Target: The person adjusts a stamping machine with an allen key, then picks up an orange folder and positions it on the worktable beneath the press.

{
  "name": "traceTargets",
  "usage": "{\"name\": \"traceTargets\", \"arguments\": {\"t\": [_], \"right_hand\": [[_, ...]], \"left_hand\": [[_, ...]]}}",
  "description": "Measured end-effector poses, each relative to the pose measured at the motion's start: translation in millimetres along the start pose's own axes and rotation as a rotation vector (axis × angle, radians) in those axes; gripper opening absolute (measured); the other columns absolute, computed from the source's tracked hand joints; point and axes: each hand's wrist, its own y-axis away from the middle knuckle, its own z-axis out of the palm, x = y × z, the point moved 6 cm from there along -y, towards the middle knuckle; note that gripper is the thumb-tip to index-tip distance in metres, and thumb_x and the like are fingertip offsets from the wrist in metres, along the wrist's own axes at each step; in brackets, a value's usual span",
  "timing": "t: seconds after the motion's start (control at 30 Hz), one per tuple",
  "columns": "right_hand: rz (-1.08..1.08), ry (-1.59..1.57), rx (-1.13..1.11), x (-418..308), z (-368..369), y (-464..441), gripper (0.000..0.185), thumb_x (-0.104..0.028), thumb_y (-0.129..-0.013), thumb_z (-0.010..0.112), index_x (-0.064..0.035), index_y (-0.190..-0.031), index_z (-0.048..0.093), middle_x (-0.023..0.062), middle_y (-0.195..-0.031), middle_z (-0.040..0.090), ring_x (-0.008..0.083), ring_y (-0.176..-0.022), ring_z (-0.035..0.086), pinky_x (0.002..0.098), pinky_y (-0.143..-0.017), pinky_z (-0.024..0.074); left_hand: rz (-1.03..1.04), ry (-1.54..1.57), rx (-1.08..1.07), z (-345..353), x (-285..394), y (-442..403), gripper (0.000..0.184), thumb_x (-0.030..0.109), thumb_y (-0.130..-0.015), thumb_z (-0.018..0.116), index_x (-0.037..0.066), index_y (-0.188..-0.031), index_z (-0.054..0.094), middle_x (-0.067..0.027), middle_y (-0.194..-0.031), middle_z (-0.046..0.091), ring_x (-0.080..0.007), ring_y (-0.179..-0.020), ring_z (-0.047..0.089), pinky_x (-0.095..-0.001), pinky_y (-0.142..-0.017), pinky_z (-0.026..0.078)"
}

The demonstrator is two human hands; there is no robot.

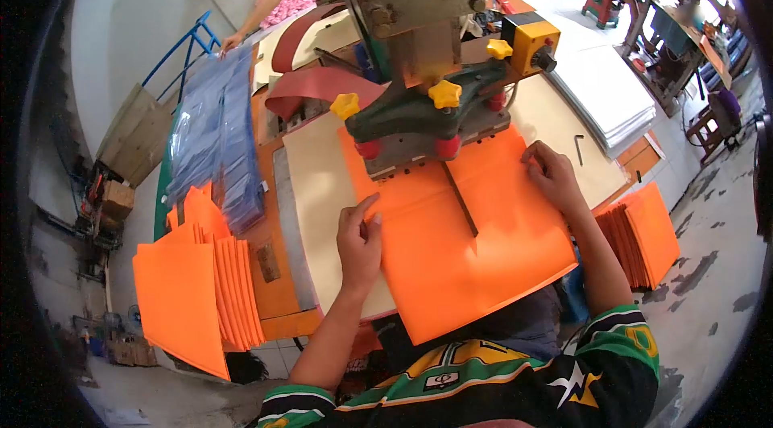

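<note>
A large orange sheet (483, 267) lies under the press head (427, 126), its near edge overhanging the table toward my body. At the sheet's left edge is my left hand (360, 247), thumb and forefinger curled close together near the orange material. My right hand (554, 174) rests at the sheet's right edge with its fingers bent onto it. Whether either hand pinches the sheet is hard to make out. A thin dark strip (460, 201) runs from beneath the press across the sheet. Cream board (310, 202) shows under the orange on both sides.
Stacks of orange pieces stand at left (181, 291) and right (644, 235). Blue plastic packets (213, 122) lie at left, white sheets (600, 94) and a hex key (579, 149) at right. Another person's arm (270, 5) reaches in at the upper left.
</note>
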Motion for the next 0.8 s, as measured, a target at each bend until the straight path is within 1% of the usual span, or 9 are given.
{"name": "traceTargets", "arguments": {"t": [0.27,0.33,0.4,0.47,0.5,0.53,0.6,0.73,0.8], "right_hand": [[-0.023,0.091,0.012,-3.8,0.9,0.6,0.015,-0.016,-0.095,0.062,-0.0098,-0.107,0.068,0.0158,-0.081,0.071,0.0351,-0.071,0.071,0.0459,-0.066,0.0529],[-0.022,0.099,0.008,-6.8,1.8,-0.6,0.016,-0.015,-0.094,0.063,-0.0091,-0.108,0.068,0.0166,-0.08,0.07,0.0356,-0.071,0.071,0.0458,-0.066,0.0526],[-0.007,0.117,-0.002,-5.5,2.6,1.6,0.017,-0.014,-0.094,0.063,-0.0084,-0.108,0.068,0.0173,-0.079,0.069,0.036,-0.072,0.071,0.0456,-0.066,0.0523],[-0.082,-0.021,0.049,-9.3,-0.3,0.0,0.016,-0.008,-0.092,0.062,-0.0021,-0.105,0.069,0.0072,-0.07,0.053,0.0146,-0.064,0.05,0.0318,-0.062,0.0414],[0.016,0.016,-0.008,-12.3,-2.8,0.4,0.017,-0.007,-0.092,0.062,-0.0014,-0.106,0.069,0.0048,-0.073,0.053,0.0113,-0.067,0.046,0.0298,-0.064,0.0403],[0.019,0.019,-0.026,-8.7,-2.9,1.6,0.017,-0.007,-0.092,0.062,-0.0014,-0.106,0.069,0.0048,-0.073,0.053,0.0113,-0.067,0.046,0.0298,-0.064,0.0403],[0.016,-0.018,-0.019,-2.0,-1.1,-0.9,0.017,-0.007,-0.093,0.061,-0.002,-0.107,0.071,0.0111,-0.075,0.064,0.0205,-0.068,0.062,0.0362,-0.069,0.0513],[0.016,-0.115,-0.022,9.2,8.2,-1.1,0.016,-0.007,-0.096,0.062,-0.0023,-0.108,0.072,0.0113,-0.08,0.069,0.0193,-0.073,0.065,0.0352,-0.072,0.0524],[-0.04,-0.098,0.024,1.9,2.8,-0.8,0.015,-0.009,-0.1,0.063,-0.002,-0.109,0.072,0.0125,-0.087,0.073,0.0203,-0.076,0.068,0.035,-0.074,0.0538]], "left_hand": [[-0.003,-0.027,0.092,-3.6,-7.2,-6.0,0.032,0.005,-0.105,0.067,0.01,-0.136,0.074,-0.005,-0.092,0.055,-0.0166,-0.077,0.052,-0.0325,-0.075,0.049],[0.156,-0.072,0.124,-0.7,-12.4,-4.7,0.032,0.005,-0.104,0.067,0.01,-0.135,0.075,-0.0067,-0.09,0.055,-0.0195,-0.076,0.052,-0.0343,-0.075,0.049],[0.093,-0.083,0.115,-1.6,-9.3,-3.7,0.032,0.005,-0.104,0.067,0.01,-0.135,0.075,-0.0075,-0.089,0.055,-0.0206,-0.077,0.053,-0.0351,-0.076,0.05],[0.058,-0.093,0.108,-2.5,1.1,-4.6,0.032,0.005,-0.104,0.067,0.01,-0.135,0.075,-0.0084,-0.088,0.055,-0.0217,-0.077,0.055,-0.0359,-0.076,0.05],[0.012,-0.144,0.08,-3.3,4.9,-4.8,0.032,0.006,-0.104,0.067,0.011,-0.135,0.075,-0.0088,-0.089,0.055,-0.0216,-0.079,0.056,-0.036,-0.077,0.051],[-0.035,-0.197,0.052,-2.6,4.1,-4.0,0.033,0.006,-0.104,0.067,0.011,-0.135,0.075,-0.0091,-0.089,0.056,-0.0216,-0.08,0.058,-0.036,-0.077,0.051],[-0.04,-0.228,0.07,-1.1,0.9,-4.2,0.032,0.007,-0.104,0.068,0.011,-0.135,0.076,-0.0094,-0.088,0.055,-0.0217,-0.079,0.059,-0.0365,-0.076,0.051],[-0.024,-0.239,0.08,-0.7,0.7,-4.0,0.029,0.007,-0.103,0.069,0.011,-0.131,0.078,-0.011,-0.087,0.058,-0.0229,-0.076,0.061,-0.0375,-0.076,0.053],[-0.015,-0.221,0.086,-0.1,1.0,-5.4,0.028,0.008,-0.103,0.07,0.01,-0.13,0.079,-0.0119,-0.087,0.06,-0.0236,-0.076,0.062,-0.0381,-0.076,0.054]]}}
